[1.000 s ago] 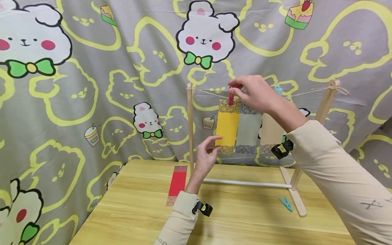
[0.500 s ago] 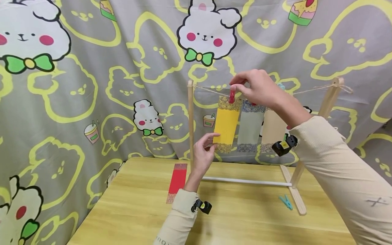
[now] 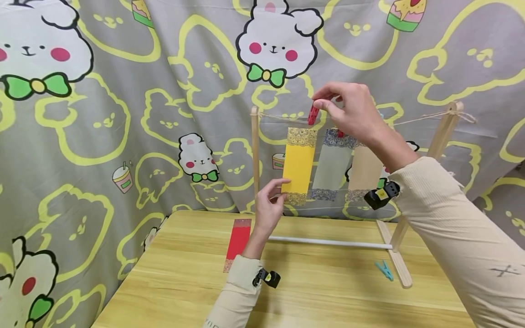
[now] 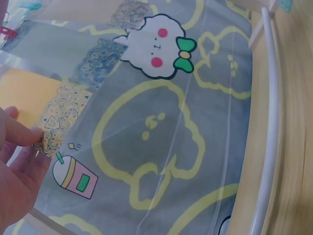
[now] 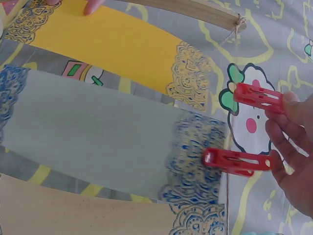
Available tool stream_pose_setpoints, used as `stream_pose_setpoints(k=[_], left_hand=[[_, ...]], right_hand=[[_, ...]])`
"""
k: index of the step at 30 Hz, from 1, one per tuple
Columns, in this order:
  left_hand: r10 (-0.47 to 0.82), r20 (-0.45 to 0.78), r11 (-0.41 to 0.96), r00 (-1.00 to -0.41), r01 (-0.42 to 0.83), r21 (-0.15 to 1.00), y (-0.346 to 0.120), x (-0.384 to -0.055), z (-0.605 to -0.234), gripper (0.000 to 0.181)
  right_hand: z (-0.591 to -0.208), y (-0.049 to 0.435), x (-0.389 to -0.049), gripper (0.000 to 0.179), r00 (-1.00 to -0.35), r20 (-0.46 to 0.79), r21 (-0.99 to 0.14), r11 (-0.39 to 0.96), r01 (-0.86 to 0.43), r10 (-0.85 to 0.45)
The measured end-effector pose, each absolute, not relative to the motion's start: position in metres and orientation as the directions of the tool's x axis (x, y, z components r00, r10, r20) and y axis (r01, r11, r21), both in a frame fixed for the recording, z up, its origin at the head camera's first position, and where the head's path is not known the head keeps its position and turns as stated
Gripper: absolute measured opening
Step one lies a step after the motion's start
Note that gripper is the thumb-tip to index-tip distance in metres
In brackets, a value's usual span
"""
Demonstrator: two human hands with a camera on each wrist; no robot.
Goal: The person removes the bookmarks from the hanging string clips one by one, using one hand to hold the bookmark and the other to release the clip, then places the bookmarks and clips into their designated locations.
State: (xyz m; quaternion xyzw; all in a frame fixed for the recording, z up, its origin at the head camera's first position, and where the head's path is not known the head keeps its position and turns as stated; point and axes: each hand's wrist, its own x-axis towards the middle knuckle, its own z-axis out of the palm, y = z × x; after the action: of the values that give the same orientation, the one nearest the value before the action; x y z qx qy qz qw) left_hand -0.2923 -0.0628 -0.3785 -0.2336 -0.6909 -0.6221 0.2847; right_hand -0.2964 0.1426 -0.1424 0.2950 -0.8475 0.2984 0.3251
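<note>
Yellow and lace-printed at both ends, the bookmark (image 3: 298, 164) stands nearly upright, slightly tilted, just right of centre in the head view. The left hand (image 3: 270, 207) pinches it near its lower left corner between thumb and fingers. Above its top edge, the right hand (image 3: 348, 107) grips a red clothespin (image 3: 313, 113) between thumb and fingers; in the right wrist view its nose sits apart from the bookmark, at the twine (image 3: 283, 118) (whether it bites the twine, I cannot tell).

Nothing visible fastens the top of the bookmark, so a slackened left pinch would likely drop it onto the wooden table (image 3: 172, 282). Should the clothespin close on twine alone, or catch only a sliver of lace print, the bookmark could slip out later. To its right hangs a grey-green bookmark (image 3: 332, 164) under a second red clothespin (image 5: 237, 161), which lies close to the right hand's lower fingers in the wrist view; a careless knuckle might knock it loose. Pulling down on the thin twine could also set the grey-green bookmark and the beige bookmark (image 3: 365, 166) swinging. At lower centre-left, a red bookmark (image 3: 238, 241) lies flat on the table.
</note>
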Motion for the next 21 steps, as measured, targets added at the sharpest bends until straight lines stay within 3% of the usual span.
stream_pose_setpoints(k=[8,21], left_hand=[[-0.052,0.684,0.115,-0.728,0.676,0.728,-0.067,-0.287,-0.381,0.041],[-0.046,0.698,0.111,-0.714,0.691,0.714,-0.080,-0.274,-0.376,0.040]], right_hand=[[-0.143,0.145,-0.294,0.019,-0.586,0.774,-0.334,0.633,-0.699,-0.239],[-0.149,0.162,-0.272,0.031,-0.607,0.771,-0.410,0.580,-0.704,-0.192]])
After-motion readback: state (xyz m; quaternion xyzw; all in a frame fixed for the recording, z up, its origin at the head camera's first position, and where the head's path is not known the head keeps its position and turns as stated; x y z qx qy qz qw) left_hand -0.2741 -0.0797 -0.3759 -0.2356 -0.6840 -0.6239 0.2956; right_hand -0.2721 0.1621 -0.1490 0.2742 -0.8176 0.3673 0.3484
